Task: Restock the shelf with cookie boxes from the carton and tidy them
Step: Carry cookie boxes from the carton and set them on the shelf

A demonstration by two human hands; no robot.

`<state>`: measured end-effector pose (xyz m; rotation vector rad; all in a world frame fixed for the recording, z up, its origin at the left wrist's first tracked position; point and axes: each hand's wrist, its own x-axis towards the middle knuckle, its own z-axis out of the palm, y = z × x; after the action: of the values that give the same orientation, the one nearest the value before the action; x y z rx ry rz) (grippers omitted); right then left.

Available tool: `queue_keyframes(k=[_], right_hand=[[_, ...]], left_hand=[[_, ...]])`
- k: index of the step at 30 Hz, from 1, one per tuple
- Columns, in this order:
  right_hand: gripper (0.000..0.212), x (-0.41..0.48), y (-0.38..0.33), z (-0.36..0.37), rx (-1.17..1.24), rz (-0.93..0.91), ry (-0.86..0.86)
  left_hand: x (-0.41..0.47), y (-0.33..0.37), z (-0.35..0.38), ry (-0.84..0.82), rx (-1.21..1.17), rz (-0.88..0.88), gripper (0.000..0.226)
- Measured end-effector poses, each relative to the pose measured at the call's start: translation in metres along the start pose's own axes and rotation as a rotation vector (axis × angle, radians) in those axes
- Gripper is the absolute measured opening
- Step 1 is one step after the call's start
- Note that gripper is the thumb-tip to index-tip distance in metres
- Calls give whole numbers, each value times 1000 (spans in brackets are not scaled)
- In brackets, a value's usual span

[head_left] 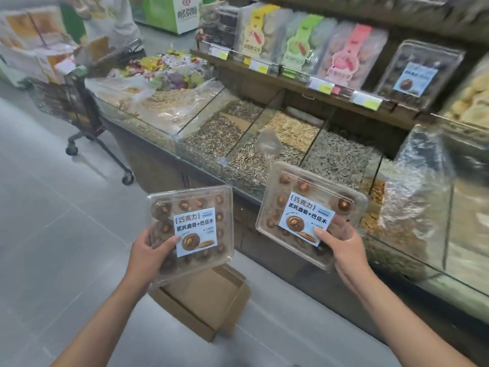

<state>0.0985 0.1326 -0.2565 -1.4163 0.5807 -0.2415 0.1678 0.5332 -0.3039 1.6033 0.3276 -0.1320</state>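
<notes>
Holding one cookie box in each hand, the left hand grips its box above the carton; the right hand clamps its box up and right of the carton. Best carry both level to the shelf beyond the carton, beside the matching box, labels forward.

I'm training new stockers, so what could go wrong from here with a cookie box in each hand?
1. Each clear cookie box is pinched at one corner only, by the left hand and the right hand; either might slip or pop open.
2. The right box hangs near the open seed bins; a drop could land in loose seeds.
3. The open carton sits on the floor at the person's feet, a likely trip hazard when stepping toward the shelf.
</notes>
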Motion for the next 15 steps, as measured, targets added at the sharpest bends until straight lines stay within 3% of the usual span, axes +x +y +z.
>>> queue_keyframes(k=[3,15], right_hand=[[39,5,-13,-51,15,-21,47],[40,38,-51,-236,47,-94,245]], left_hand=[[-7,16,52,-45,17,37,31],[-42,60,265,-261,109,149,33]])
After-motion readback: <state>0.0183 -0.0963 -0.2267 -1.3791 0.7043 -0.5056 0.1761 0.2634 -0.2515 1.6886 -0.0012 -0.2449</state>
